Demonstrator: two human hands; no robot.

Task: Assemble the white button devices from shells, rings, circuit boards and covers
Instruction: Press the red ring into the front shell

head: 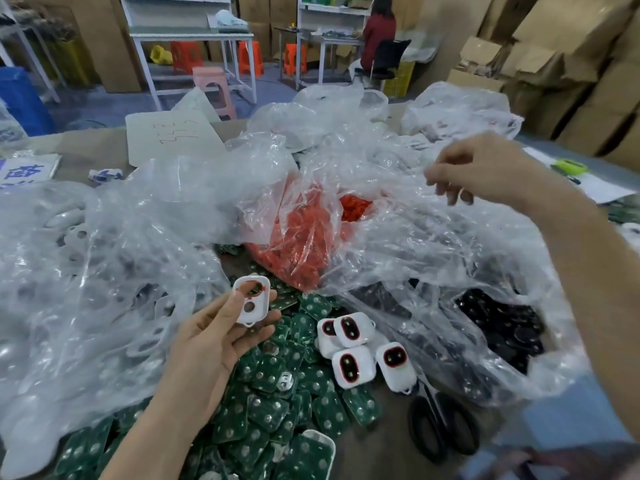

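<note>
1. The left grip (214, 348), palm up, pinches a white rounded-rectangle plastic shell with two round holes (251, 301) above the middle of the counter. The thumb lies across its face and the fingers curl behind (a trace of red shows at the larger hole).
2. The right grip (481, 168) hangs farther back, fingertips bunched at the film of a crumpled clear plastic bag (398, 237). Whether any film is caught between them cannot be told.
3. Below the shell, loose green circuit boards (277, 393) lie heaped on the brown counter (374, 452).
4. At the heap's right edge, four white button devices with red-rimmed dark centres (351, 344) sit clustered together.
5. Black-handled scissors (440, 431) lie just in front of them.
6. Behind the boards sits a clear bag of orange-red rings (301, 237).
7. To the right, small black round parts (502, 327) fill an opened bag.
</note>
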